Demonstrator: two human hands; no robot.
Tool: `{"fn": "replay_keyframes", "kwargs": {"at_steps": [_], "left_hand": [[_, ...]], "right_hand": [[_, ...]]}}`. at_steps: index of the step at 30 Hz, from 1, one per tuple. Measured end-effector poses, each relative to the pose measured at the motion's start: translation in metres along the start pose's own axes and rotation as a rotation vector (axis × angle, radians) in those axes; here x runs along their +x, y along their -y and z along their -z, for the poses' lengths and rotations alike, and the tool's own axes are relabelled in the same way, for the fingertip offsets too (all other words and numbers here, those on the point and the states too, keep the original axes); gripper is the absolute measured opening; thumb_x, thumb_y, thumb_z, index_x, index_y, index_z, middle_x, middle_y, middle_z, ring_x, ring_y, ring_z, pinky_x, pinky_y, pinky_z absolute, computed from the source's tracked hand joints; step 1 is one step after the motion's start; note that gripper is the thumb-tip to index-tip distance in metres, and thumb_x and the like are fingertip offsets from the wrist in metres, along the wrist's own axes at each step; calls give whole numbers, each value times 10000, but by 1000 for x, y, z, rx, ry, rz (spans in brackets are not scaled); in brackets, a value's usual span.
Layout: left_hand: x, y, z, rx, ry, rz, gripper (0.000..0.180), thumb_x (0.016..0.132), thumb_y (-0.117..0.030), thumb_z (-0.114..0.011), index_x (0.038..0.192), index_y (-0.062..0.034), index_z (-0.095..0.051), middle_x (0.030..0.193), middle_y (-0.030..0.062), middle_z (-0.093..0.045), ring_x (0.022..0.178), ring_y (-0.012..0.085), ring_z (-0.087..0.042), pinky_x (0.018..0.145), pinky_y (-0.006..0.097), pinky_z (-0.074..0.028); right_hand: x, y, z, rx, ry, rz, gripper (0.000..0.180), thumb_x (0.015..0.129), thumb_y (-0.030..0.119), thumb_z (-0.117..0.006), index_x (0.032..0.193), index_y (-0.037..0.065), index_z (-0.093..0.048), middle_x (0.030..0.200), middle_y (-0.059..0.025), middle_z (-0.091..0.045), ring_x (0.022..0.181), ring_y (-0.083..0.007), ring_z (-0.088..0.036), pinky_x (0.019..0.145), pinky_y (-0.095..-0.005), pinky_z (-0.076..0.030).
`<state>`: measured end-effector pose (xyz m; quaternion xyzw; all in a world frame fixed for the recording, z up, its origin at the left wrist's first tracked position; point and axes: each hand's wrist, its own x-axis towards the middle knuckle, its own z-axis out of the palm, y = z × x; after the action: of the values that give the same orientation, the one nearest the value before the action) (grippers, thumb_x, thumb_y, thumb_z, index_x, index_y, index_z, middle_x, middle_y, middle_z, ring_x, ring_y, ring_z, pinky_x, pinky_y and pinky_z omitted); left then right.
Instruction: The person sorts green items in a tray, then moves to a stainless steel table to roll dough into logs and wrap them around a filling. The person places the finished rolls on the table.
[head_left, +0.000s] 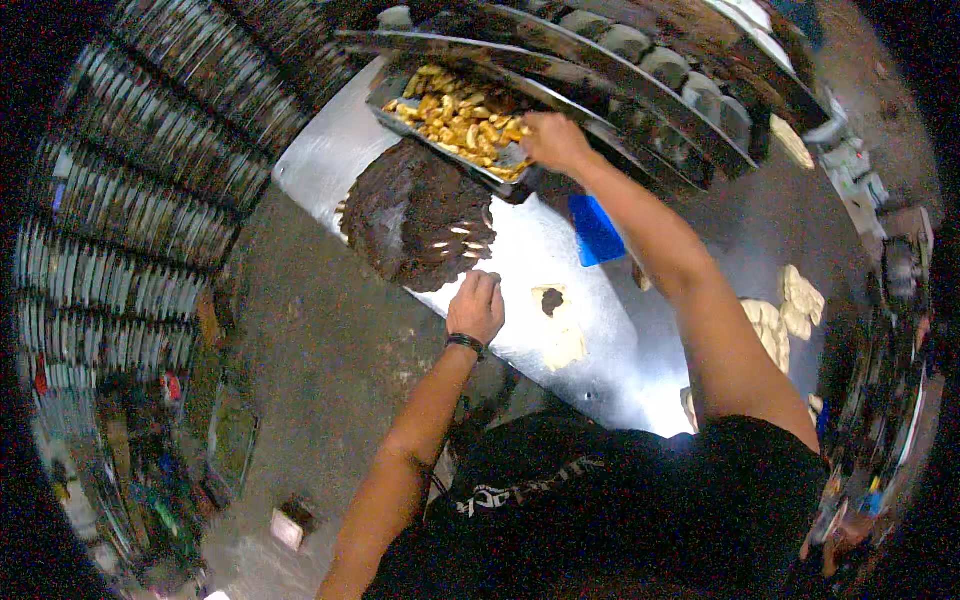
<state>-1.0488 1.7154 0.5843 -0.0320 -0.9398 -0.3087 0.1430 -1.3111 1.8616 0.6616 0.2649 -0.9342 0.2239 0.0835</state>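
Observation:
My right hand [555,142] reaches over the right end of a metal tray [445,150] of golden-brown, curved pieces [455,115] that look like cashews. Its fingers are curled at the pieces; what they grip is hidden. A large dark brown, dough-like mass [400,215] lies on the shiny metal tabletop [610,330], with several pale slivers [462,240] along its right side. My left hand [477,312] is closed just below that side, its fingertips hidden. To its right lies a flat pale dough piece [563,335] with a dark lump [551,301] on it.
A blue flat scraper [595,230] lies right of the dark mass, under my right forearm. Pale dough pieces [770,325] sit farther right. Long metal trays with rounded lumps [665,68] stand at the back. Racks of stacked trays [110,220] line the left.

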Motion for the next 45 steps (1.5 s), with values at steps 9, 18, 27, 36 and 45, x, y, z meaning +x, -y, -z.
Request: {"fn": "replay_keyframes", "kwargs": {"at_steps": [9,18,27,36,45], "left_hand": [[-2,4,-1,-9,81,89,157,797,-133,-569,952,-112,-552,920,88,-543,773,303,-585,643,415,-509],[-1,14,-4,-59,68,89,166,849,-183,-529,990,-103,-563,969,106,-525,819,315,-602,691,419,-526],[3,1,2,191,83,-196,375,825,-314,-545,1152,-131,-562,1239,119,-473,1100,329,-448,855,479,-409],[-14,-21,-27,-4,127,-96,367,760,-410,-622,1025,-162,-676,1218,110,-530,1100,328,-448,897,450,-384],[-36,-46,-37,-279,-103,55,182,693,-6,-573,842,-68,-657,880,113,-601,838,305,-550,761,393,-451]], "right_hand": [[69,-61,-71,-234,190,-146,264,696,219,-626,843,1,-630,889,-230,-646,901,-358,-625,812,-436,-499],[-36,-3,27,545,412,-69,289,798,127,-648,1058,4,-620,943,-33,-648,835,-109,-573,751,-278,-472],[-224,42,34,157,407,261,231,816,189,-607,1013,76,-647,1022,-102,-642,946,-289,-595,853,-369,-458],[-194,29,17,145,627,293,424,688,160,-693,1094,63,-619,1100,-160,-594,995,-316,-570,872,-370,-454],[-179,21,0,173,804,299,451,607,179,-738,1026,56,-625,932,-138,-613,886,-301,-598,755,-371,-485]]}}
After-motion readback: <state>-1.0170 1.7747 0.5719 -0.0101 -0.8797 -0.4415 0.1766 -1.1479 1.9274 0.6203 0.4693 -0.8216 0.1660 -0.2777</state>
